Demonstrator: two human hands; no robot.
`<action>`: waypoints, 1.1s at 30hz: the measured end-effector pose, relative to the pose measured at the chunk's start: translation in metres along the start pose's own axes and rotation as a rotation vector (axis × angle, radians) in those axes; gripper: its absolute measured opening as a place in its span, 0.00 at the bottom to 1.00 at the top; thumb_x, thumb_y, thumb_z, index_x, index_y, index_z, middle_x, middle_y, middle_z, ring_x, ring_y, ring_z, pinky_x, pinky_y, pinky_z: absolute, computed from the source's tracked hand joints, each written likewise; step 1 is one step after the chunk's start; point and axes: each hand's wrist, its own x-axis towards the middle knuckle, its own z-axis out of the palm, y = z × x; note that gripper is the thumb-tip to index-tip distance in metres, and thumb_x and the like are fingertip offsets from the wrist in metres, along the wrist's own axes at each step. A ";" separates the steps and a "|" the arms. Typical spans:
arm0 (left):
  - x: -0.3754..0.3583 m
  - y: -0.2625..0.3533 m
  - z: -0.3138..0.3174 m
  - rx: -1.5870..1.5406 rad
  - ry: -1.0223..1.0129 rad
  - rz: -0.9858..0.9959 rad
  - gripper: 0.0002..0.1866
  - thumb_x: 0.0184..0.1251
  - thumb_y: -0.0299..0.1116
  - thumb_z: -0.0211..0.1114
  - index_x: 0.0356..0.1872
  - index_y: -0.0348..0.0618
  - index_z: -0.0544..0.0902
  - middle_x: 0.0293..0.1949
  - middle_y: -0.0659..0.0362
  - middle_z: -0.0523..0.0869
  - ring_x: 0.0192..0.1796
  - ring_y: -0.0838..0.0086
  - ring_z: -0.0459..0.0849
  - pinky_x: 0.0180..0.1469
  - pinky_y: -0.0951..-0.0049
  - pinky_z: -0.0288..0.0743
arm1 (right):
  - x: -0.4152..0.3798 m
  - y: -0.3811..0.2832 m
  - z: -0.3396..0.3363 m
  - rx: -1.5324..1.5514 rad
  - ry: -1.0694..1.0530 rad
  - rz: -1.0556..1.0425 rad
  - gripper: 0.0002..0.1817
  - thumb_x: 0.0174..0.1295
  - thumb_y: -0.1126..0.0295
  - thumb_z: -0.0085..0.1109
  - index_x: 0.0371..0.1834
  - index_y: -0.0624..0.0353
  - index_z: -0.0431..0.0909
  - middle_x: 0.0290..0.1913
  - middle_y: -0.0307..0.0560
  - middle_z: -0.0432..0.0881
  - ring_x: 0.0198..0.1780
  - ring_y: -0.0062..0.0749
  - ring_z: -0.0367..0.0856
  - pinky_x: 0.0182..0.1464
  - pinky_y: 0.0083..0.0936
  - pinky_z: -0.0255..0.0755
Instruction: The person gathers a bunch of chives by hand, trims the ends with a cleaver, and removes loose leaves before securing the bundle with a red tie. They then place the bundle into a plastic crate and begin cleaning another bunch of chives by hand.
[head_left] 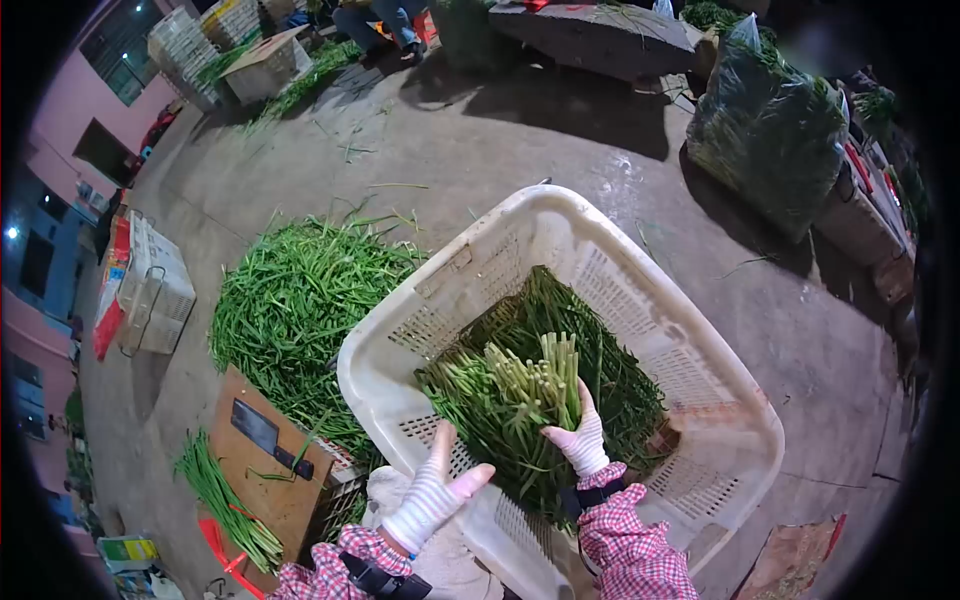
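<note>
My right hand point(583, 440), in a striped glove with bare fingertips, is inside a large white plastic basket point(735, 385). Its thumb and fingers close around the side of a bunch of leafy green stalks point(545, 380) whose pale cut ends point up. More of these leafy greens point(620, 365) lie beneath and around the bunch. Over the basket's near left rim, my left hand point(440, 490) has its thumb and fingers spread and holds nothing. Both sleeves are red-and-white checked.
A heap of cut green leaves point(300, 300) lies left of the basket. Below it, a cleaver point(270, 438) rests on a wooden board point(235, 400) beside a bundle of thin green stalks point(230, 500). A stuffed plastic bag point(765, 130) stands far right; a seated person's legs point(385, 25) show at the back.
</note>
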 end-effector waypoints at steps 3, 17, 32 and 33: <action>0.003 0.008 0.014 0.386 0.022 0.090 0.60 0.53 0.54 0.71 0.71 0.26 0.42 0.70 0.32 0.52 0.74 0.50 0.50 0.73 0.64 0.48 | -0.010 -0.017 0.005 -0.075 -0.014 -0.040 0.55 0.38 0.75 0.74 0.72 0.63 0.50 0.64 0.50 0.70 0.63 0.34 0.71 0.65 0.28 0.65; -0.042 0.018 0.001 -0.670 0.082 0.203 0.27 0.57 0.25 0.68 0.60 0.38 0.72 0.51 0.57 0.81 0.51 0.71 0.80 0.57 0.69 0.74 | -0.084 -0.147 0.094 -1.000 -0.499 -0.537 0.36 0.50 0.51 0.67 0.59 0.59 0.70 0.27 0.48 0.76 0.28 0.45 0.77 0.28 0.37 0.70; -0.074 0.014 0.009 -0.806 -0.330 0.269 0.31 0.52 0.19 0.70 0.60 0.36 0.70 0.51 0.49 0.81 0.55 0.62 0.81 0.60 0.63 0.74 | -0.026 -0.186 0.028 -0.578 -0.528 -0.278 0.56 0.42 0.56 0.75 0.72 0.66 0.52 0.65 0.61 0.68 0.65 0.41 0.68 0.68 0.31 0.60; -0.079 0.014 0.014 -0.817 -0.324 0.312 0.31 0.52 0.18 0.70 0.60 0.35 0.70 0.51 0.48 0.81 0.55 0.62 0.81 0.59 0.63 0.74 | -0.015 -0.166 0.033 -0.715 -0.616 -0.310 0.56 0.44 0.55 0.74 0.73 0.65 0.50 0.67 0.62 0.65 0.68 0.43 0.65 0.70 0.32 0.57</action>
